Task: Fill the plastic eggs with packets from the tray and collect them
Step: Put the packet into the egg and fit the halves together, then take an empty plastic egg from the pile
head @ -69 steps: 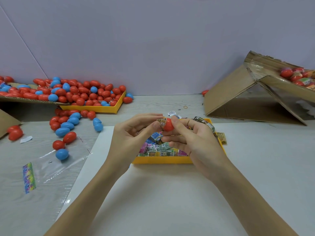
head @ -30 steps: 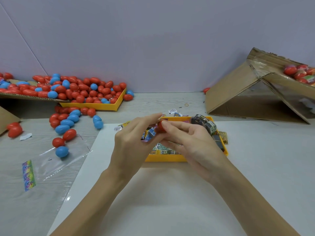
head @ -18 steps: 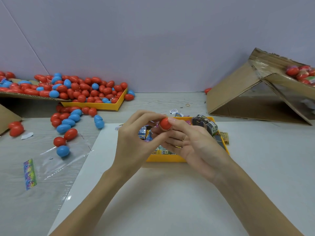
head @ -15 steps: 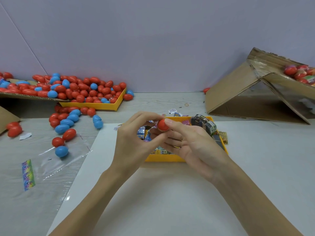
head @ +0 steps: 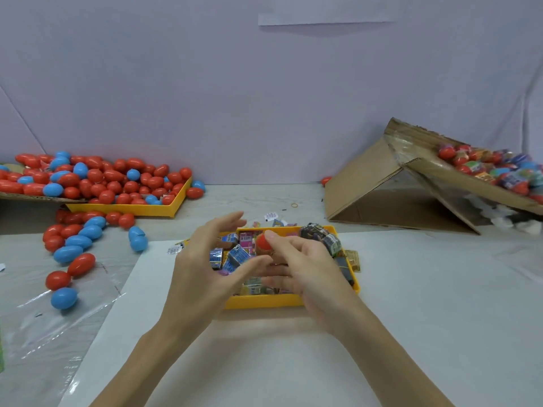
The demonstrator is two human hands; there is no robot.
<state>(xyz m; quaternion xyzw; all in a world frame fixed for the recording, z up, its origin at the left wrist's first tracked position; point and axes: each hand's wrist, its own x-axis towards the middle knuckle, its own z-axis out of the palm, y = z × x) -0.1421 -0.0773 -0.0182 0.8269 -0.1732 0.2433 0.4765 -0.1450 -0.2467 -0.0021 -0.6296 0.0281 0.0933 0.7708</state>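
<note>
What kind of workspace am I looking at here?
Most likely a hand-packing bench for toy eggs: a yellow tray of packets under the hands, a heap of red and blue plastic eggs far left, and a cardboard box of filled eggs at right.
</note>
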